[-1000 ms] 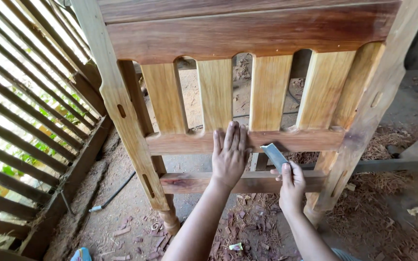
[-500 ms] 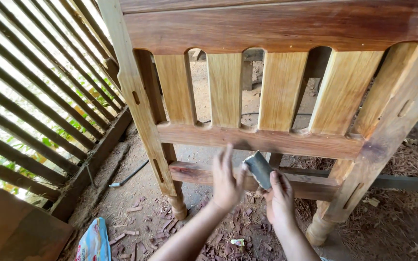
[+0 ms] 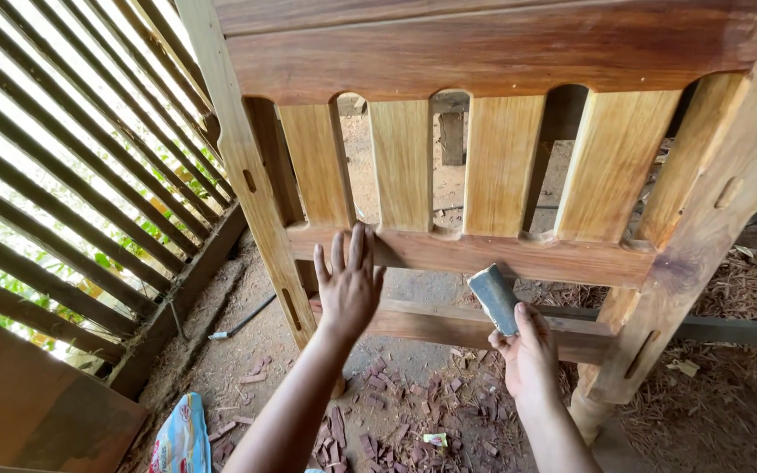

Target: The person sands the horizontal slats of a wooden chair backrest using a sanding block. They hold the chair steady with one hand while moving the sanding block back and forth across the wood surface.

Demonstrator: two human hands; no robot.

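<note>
A wooden bed-end frame stands upright before me, with a dark top board, several light vertical slats and two horizontal rails. My left hand is flat and spread, its fingertips on the upper rail near the left post. My right hand grips a small grey sanding block, held tilted just below that rail and in front of the lower rail.
A slatted wooden wall runs along the left with greenery behind it. Wood chips and shavings cover the dirt floor. A blue patterned cloth lies at the lower left, beside a brown board.
My view has shifted, so the frame sits further right and the hands further left. My left hand lifted off the rail and is back on it. The sanding block stays in my right hand.
</note>
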